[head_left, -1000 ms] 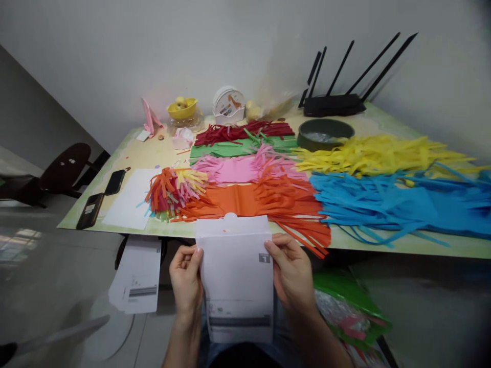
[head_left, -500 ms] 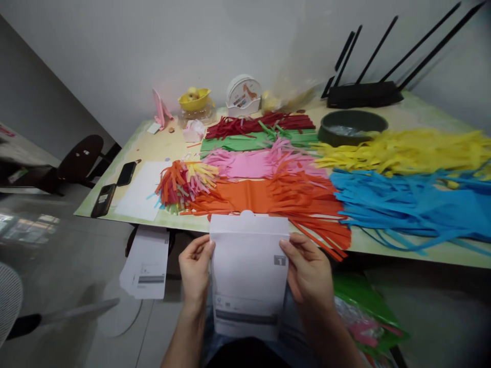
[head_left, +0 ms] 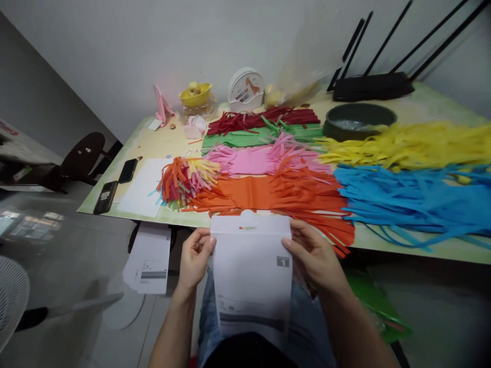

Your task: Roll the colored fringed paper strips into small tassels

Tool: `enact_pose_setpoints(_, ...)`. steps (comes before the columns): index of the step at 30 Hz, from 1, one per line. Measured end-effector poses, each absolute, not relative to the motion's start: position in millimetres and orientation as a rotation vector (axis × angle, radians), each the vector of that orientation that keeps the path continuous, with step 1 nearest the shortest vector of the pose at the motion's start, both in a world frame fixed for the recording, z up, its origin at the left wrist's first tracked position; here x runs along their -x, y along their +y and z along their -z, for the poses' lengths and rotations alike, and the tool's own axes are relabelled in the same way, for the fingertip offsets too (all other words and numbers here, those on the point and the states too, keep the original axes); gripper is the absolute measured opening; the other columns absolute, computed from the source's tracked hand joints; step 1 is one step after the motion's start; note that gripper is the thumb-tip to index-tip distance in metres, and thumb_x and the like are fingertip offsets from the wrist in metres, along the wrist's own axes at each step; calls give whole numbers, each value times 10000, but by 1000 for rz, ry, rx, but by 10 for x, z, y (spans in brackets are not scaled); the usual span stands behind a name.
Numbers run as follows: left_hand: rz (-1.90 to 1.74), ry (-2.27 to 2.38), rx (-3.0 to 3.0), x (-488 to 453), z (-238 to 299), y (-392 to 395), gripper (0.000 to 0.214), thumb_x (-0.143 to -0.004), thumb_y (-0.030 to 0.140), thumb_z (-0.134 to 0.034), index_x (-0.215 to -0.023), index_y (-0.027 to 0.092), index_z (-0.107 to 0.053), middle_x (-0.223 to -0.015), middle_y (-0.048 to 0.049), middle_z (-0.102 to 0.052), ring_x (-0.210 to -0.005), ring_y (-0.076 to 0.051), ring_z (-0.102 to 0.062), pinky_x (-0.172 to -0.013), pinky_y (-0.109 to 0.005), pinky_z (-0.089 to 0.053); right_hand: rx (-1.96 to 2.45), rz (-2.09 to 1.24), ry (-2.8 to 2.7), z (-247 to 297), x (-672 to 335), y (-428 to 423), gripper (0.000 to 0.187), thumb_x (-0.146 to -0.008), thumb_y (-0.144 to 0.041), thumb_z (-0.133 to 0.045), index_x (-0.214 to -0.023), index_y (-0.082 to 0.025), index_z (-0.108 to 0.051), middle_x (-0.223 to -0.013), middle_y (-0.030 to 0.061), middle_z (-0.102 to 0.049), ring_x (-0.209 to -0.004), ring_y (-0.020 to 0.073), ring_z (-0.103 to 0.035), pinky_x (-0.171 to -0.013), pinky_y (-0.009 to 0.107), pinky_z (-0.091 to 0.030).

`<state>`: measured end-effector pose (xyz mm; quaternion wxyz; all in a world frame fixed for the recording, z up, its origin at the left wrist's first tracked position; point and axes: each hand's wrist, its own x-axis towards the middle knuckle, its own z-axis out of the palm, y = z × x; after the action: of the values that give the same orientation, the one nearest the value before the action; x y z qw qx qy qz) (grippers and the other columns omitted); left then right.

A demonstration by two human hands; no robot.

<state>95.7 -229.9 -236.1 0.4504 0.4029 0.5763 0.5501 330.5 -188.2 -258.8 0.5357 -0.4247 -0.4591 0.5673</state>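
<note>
I am holding a white printed sheet above the lap, its top overlapping the table's near edge in view. My left hand is pinching its left side, my right hand its right. Beyond, orange fringed paper is lying before pink fringed paper; blue fringed paper is spreading rightward.

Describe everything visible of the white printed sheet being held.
The white printed sheet looks like paper or thin card, slightly bowed, with a crease near the top and a rounded tab above it. A small dark square sits near its right edge, a dark band crosses its lower part; fine print is unreadable. The left hand and right hand pinch its upper side edges, above the lap.
</note>
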Motion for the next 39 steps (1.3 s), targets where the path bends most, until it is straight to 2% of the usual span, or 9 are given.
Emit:
enact_pose_setpoints(3, -1232, 1331, -1195, -824, 2228, -2241, 357, -765, 314, -691, -1101, 195, -669, -794, -46, -695, -655, -133, -592, -589, -205, -438, 989, -1308, -1357, 2479, -3408, -1798, 262, -749, -397, -694, -949, -229, -706, -883, 56, -696, -817, 210, -647, -716, 324, -528)
enact_pose_setpoints(6, -1123, 1291, -1409, -701, 2129, -2208, 178, -796, 262, -630, -903, 192, -753, -903, -106, -731, -815, -213, -660, -730, -290, -500, 883, -1271, -1633, 2376, -3480, -1763, 224, -836, -399, -591, -852, -232, -740, -899, 63, -695, -865, 215, -638, -750, 331, -513)
enact_pose_setpoints(8, -1032, 1259, -1545, -639, 2085, -2209, 210, -822, 228, -565, -804, 186, -769, -941, -121, -737, -889, -242, -672, -811, -333, -501, 804, -1248, -1769, 2337, -3521, -1759, 291, -884, -385, -525, -780, -225, -745, -908, 69, -700, -869, 210, -639, -762, 329, -501)
enact_pose_setpoints(10, -954, 1212, -1663, -600, 2039, -2221, 268, -841, 186, -499, -827, 179, -767, -996, -114, -733, -929, -233, -671, -837, -331, -492, 738, -1229, -1854, 2313, -3548, -1763, 347, -921, -371, -465, -790, -206, -742, -912, 81, -707, -864, 204, -640, -764, 326, -492)
enact_pose_setpoints(16, -819, 1225, -1798, -713, 1794, -2189, 171, -853, 232, -539, -816, 142, -679, -906, -77, -712, -852, -181, -647, -779, -264, -466, 759, -1089, -2009, 2179, -3479, -1811, 185, -897, -198, -522, -877, -185, -705, -884, 67, -708, -844, 167, -638, -749, 270, -491)
enact_pose_setpoints(20, -611, 1325, -1888, -919, 1589, -2058, 162, -834, 249, -597, -961, 165, -652, -958, -45, -702, -872, -171, -626, -801, -252, -441, 704, -979, -2077, 2094, -3420, -1860, 240, -872, -97, -503, -932, -206, -709, -945, 51, -709, -876, 149, -638, -752, 245, -496)
enact_pose_setpoints(22, -387, 1276, -1951, -985, 1527, -1969, 144, -829, 223, -573, -933, 170, -656, -924, -33, -695, -832, -167, -612, -753, -245, -427, 688, -964, -2102, 2085, -3417, -1876, 257, -869, -75, -498, -949, -204, -705, -972, 51, -706, -892, 145, -634, -760, 242, -497)
enact_pose_setpoints(28, -120, 1196, -1938, -1007, 1601, -1725, 154, -722, 148, -569, -874, 147, -589, -819, -5, -611, -724, -142, -529, -651, -222, -381, 720, -943, -2113, 2124, -3409, -1872, 245, -874, -75, -498, -952, -193, -699, -921, 48, -699, -881, 144, -630, -765, 250, -501)
enact_pose_setpoints(39, 116, 1147, -1794, -1040, 1716, -1401, 95, -655, 180, -605, -743, 149, -585, -663, 35, -541, -602, -117, -480, -521, -204, -324, 915, -856, -2160, 2205, -3372, -1828, 231, -879, -136, -471, -958, -197, -680, -912, 50, -703, -853, 174, -640, -740, 290, -511)
